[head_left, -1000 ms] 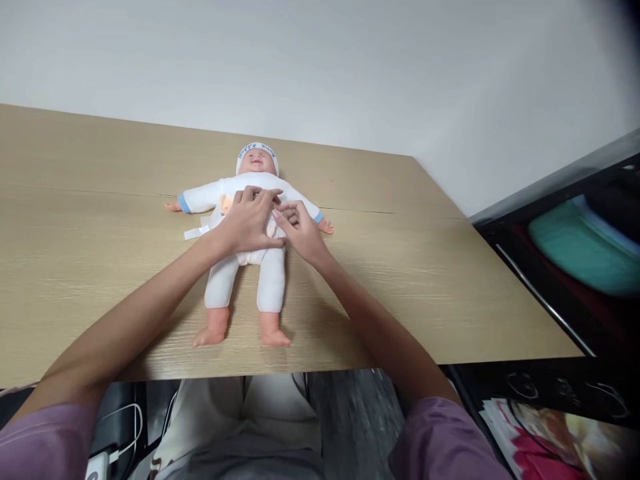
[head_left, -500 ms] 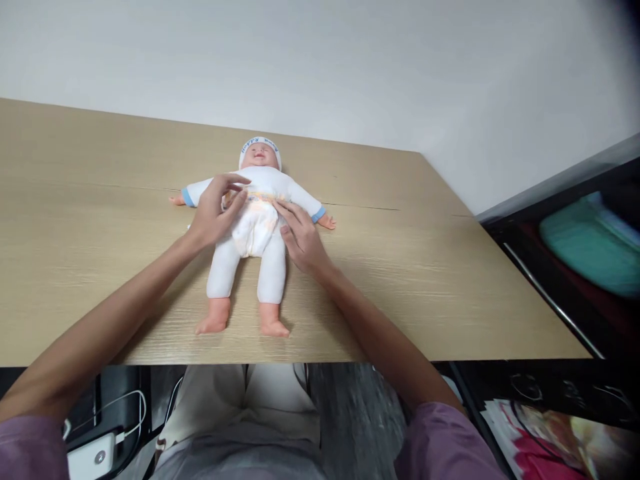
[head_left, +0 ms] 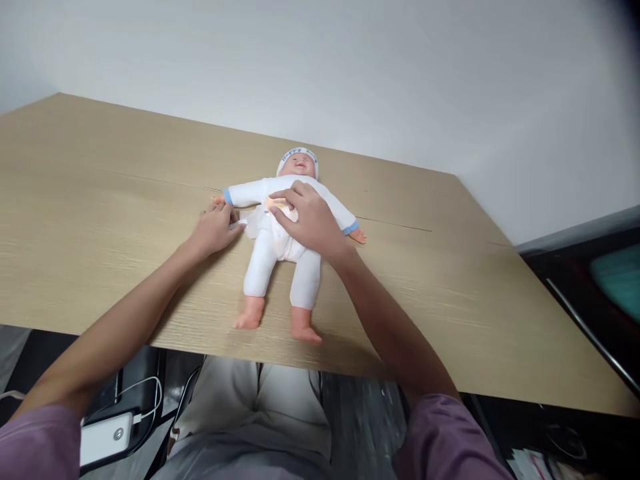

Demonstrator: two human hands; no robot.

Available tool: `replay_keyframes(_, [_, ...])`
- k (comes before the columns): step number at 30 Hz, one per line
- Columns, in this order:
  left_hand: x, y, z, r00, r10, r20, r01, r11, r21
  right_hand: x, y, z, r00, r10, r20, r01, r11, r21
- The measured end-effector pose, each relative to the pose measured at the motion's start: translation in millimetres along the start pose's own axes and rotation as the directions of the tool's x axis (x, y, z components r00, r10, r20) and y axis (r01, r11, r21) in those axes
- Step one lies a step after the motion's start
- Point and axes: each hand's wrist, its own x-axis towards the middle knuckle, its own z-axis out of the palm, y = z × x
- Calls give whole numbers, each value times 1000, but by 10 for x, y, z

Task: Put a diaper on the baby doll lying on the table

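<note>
Diaper [head_left: 287, 247] covered the doll's [head_left: 280, 187] front; left hand [head_left: 214, 231] pinched its unfastened nine-o'clock tab [head_left: 242, 223]. We could not tell if right hand [head_left: 316, 221] gripped.

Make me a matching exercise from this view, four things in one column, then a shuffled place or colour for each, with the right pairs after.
1. Left hand
2. Right hand
3. Doll's cap
4. Doll's cuffs

A. Plain blue
B. Over the diaper's front
C. White with blue letters
D. At the diaper's side flap

Pairs: 1-D, 2-B, 3-C, 4-A
</note>
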Motion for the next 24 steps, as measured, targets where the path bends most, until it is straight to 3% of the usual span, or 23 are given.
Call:
replay_keyframes(4, [123, -32, -73, 987, -129, 100, 144, 976, -161, 138, 53, 139, 992, 25, 123, -19, 999, -46])
replay_keyframes(8, [236, 163, -243, 958, -192, 214, 264, 882, -390, 150, 125, 228, 991, 58, 121, -55, 998, -28])
replay_keyframes(11, [347, 499, -278, 970, -149, 194, 226, 846, -482, 145, 131, 254, 989, 86, 120, -88, 996, 8])
replay_keyframes(14, [482, 819, -187, 985, 0, 170, 96, 826, -556, 154, 124, 259, 982, 129, 138, -136, 990, 42])
replay_keyframes(16, [560, 910, -93, 983, 113, 142, -2, 789, -615, 167, 129, 254, 975, 177, 133, -185, 982, 48])
replay_keyframes(18, [609, 870, 3, 982, 156, 108, -38, 716, -697, 180, 141, 241, 968, 223, 118, -232, 971, 65])
replay_keyframes(21, [607, 646, 150, 998, 54, 40, 2, 573, -820, 192, 154, 213, 961, 252, 115, -265, 956, 123])
replay_keyframes(24, [554, 426, 287, 999, 27, 33, 12, 573, -820, 193, 156, 203, 957, 271, 101, -285, 944, 169])
